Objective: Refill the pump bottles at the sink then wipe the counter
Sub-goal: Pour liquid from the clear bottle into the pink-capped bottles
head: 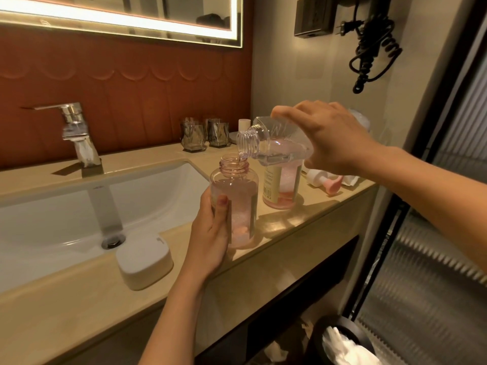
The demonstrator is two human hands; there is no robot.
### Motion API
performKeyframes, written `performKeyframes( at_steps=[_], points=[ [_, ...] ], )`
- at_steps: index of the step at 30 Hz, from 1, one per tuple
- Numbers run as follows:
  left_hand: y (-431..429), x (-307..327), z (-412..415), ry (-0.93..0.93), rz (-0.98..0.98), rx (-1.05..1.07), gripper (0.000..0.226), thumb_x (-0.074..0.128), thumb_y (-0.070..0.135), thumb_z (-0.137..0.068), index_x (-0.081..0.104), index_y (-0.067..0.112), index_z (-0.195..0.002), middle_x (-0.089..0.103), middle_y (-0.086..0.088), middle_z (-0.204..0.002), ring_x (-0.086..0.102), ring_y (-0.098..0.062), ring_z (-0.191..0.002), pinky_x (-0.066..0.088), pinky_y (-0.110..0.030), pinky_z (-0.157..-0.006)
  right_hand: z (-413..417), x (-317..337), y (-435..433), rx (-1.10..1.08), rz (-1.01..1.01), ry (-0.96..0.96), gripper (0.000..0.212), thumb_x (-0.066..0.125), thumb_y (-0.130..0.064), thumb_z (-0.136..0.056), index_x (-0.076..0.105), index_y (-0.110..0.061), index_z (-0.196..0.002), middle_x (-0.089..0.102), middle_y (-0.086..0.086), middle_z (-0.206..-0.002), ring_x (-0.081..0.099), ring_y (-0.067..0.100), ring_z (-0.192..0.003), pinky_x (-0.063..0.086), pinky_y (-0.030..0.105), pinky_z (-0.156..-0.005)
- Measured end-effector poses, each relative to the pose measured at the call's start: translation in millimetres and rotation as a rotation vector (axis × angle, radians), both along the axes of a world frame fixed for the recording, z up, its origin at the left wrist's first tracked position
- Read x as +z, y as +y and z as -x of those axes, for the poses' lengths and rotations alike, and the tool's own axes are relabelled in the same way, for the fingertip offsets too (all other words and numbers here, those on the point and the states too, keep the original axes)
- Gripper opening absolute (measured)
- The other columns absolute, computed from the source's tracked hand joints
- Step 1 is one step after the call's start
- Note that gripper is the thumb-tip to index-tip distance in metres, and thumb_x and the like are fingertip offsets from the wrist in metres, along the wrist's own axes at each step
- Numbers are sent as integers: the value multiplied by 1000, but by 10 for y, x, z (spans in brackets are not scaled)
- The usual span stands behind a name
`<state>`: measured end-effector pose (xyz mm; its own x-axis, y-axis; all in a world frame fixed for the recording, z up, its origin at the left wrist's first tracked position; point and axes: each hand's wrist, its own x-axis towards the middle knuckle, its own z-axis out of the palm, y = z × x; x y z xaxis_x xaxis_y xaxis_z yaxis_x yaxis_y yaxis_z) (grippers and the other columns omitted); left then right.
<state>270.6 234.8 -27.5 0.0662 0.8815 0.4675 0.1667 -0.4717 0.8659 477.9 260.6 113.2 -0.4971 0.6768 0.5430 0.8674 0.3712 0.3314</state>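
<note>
My left hand [210, 233] grips an open pink pump bottle [238, 201] standing upright on the beige counter [66, 306], right of the sink. My right hand [329, 138] holds a clear refill bottle [274, 143] tipped on its side, its threaded mouth just over the pink bottle's neck, with a thin stream of liquid running in. Behind stands a second pink bottle [283, 185], partly hidden by the tipped one. A white and pink pump head [326, 181] lies on the counter at the right.
A white sink basin [79, 206] with a chrome faucet [76, 133] lies to the left. A white soap box [145, 259] sits on the front rim. Several dark glasses [205, 134] stand at the back. A black bin [342, 341] with tissue stands below right.
</note>
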Motion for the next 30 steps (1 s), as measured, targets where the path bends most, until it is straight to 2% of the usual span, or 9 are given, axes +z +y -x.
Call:
performKeyframes(
  at_steps=[4, 9, 15, 18, 26, 30],
  points=[
    [5, -14, -1, -2, -1, 4, 86, 16, 91, -67, 38, 38, -132, 51, 34, -113, 50, 13, -105, 41, -16, -87, 1, 1, 11, -5, -4, -9, 91, 78, -5, -66, 31, -26, -140, 51, 10, -123, 48, 27, -106, 36, 38, -88],
    [-15, 6, -1, 2, 11, 7, 86, 15, 93, -64, 37, 42, -129, 50, 39, -110, 49, 17, -104, 39, -3, -81, -1, 9, 16, -12, -3, -18, 92, 78, -4, -65, 30, -28, -140, 51, 9, -123, 48, 26, -105, 36, 37, -87],
    [-21, 23, -3, 4, 13, 7, 73, 16, 91, -66, 37, 47, -121, 48, 47, -105, 49, 20, -101, 39, -1, -79, 5, 13, 13, -14, 3, -22, 93, 78, -5, -66, 29, -28, -140, 50, 9, -125, 47, 26, -107, 37, 38, -89],
    [-8, 7, 2, -1, 11, 16, 79, 17, 92, -66, 38, 43, -125, 51, 38, -109, 50, 16, -102, 41, -7, -81, -3, 13, 32, -19, -1, -25, 94, 79, -5, -65, 28, -29, -140, 51, 9, -125, 47, 27, -108, 37, 39, -88],
    [3, -4, 0, -3, 13, 10, 89, 17, 92, -65, 39, 37, -131, 50, 27, -118, 49, 15, -104, 40, -4, -81, -7, 15, 31, -20, -3, -25, 93, 79, -6, -66, 27, -29, -140, 51, 8, -125, 47, 27, -108, 37, 37, -88],
    [-9, 5, -4, -8, 18, 6, 84, 17, 92, -65, 38, 41, -128, 50, 28, -116, 50, 16, -103, 39, -1, -79, -2, 15, 20, -19, 3, -21, 92, 78, -6, -66, 28, -29, -140, 50, 8, -126, 47, 26, -108, 37, 37, -88]
  ],
)
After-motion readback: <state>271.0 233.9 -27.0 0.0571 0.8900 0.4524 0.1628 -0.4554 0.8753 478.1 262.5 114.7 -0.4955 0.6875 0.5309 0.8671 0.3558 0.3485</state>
